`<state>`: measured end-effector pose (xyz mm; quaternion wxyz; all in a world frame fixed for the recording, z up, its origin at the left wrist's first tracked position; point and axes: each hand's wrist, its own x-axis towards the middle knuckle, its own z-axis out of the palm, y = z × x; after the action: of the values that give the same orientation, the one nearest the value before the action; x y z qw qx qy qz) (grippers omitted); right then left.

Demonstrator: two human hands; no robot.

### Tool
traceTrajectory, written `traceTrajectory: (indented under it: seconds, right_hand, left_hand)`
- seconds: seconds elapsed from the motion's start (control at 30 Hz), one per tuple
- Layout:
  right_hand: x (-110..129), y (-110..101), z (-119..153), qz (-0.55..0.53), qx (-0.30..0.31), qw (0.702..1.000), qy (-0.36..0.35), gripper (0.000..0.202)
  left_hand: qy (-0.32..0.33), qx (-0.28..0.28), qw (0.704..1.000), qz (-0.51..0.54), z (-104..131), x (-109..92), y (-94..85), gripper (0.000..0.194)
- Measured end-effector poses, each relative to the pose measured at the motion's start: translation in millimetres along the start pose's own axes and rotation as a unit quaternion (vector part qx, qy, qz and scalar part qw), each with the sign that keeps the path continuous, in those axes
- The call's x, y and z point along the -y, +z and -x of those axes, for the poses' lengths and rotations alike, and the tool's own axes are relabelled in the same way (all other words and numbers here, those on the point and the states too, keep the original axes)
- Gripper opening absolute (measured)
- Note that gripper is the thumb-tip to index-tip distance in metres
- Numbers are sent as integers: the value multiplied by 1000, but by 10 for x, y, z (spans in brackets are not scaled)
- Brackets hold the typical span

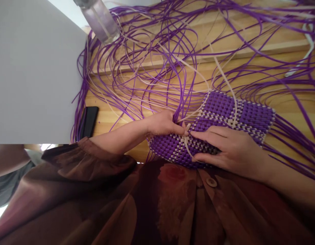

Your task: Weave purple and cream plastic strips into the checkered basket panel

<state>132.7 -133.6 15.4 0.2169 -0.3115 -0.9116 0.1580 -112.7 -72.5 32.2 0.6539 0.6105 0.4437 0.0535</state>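
A purple and white woven piece [221, 101] lies folded at the table's near edge, against my clothing. My left hand [163, 124] is closed round a bundle of purple strands [181, 102], its thumb and fingertips pressed together beside a white strand [186, 143] on the weave. My right hand [229, 148] grips the lower part of the woven piece. Its index fingertip meets the left fingertips at the white strand, while its thumb presses lower down, where that strand curves. Another white strand [225, 78] rises from the middle of the weave. The hands hide part of the pattern.
Long loose purple strands [144, 44] tangle across the wooden table [108, 117]. A clear container [101, 22] stands at the back left. A dark flat object [91, 119] lies by a grey panel [37, 71]. A white strip [300, 61] lies at right.
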Motion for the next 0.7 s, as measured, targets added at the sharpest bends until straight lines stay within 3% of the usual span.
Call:
traceTrajectory:
  seconds: [0.13, 0.27, 0.37, 0.53, 0.7]
  right_hand:
    - [107, -195, 18, 44, -8, 999, -25, 40]
    - [292, -330, 50, -42, 49, 997, -47, 17]
    - [357, -335, 79, -65, 98, 992, -35, 18]
    - [288, -260, 85, 36, 137, 990, 12, 8]
    - [296, -259, 84, 2, 157, 987, 33, 16]
  left_hand:
    - [10, -10, 1000, 17, 20, 9, 27, 16]
    - [21, -28, 999, 6, 45, 0, 55, 16]
    - [15, -36, 999, 9, 64, -24, 73, 16]
    - [-6, -45, 998, 41, 70, -32, 101, 15]
    - [-12, -51, 998, 29, 79, -45, 103, 12]
